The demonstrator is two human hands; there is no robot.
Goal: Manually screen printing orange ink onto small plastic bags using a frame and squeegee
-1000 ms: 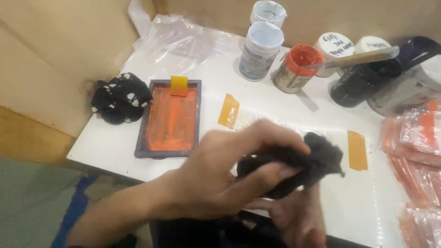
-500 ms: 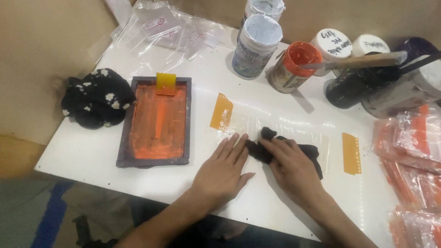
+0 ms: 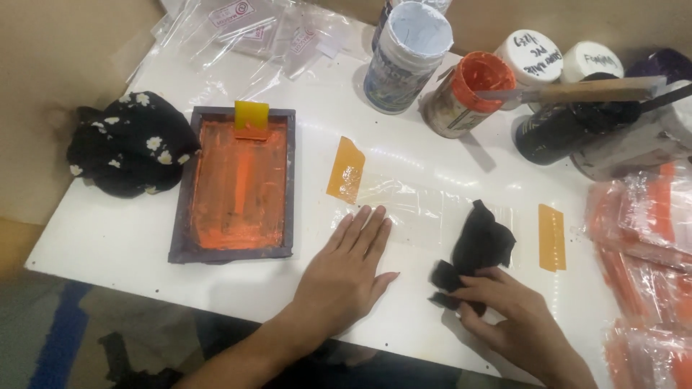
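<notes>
Black cloth [image 3: 479, 241] lies just beyond the right hand [image 3: 504, 313], whose fingers pinch its near end, while the left hand [image 3: 346, 274] rests flat and empty on the table [image 3: 108, 238] farther left.

white table [image 3: 108, 238] | orange ink tray [image 3: 236, 186] | black cloth [image 3: 479, 241] | paint jars [image 3: 461, 94]

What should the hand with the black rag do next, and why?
Probably slide the black rag left across the clear plastic sheet. The right hand pinches the rag's lower end, and the rag lies on the sheet's right part. The left hand lies flat with its fingers on the sheet's near edge, pinning it to the white table, so a wipe looks ready.
</notes>
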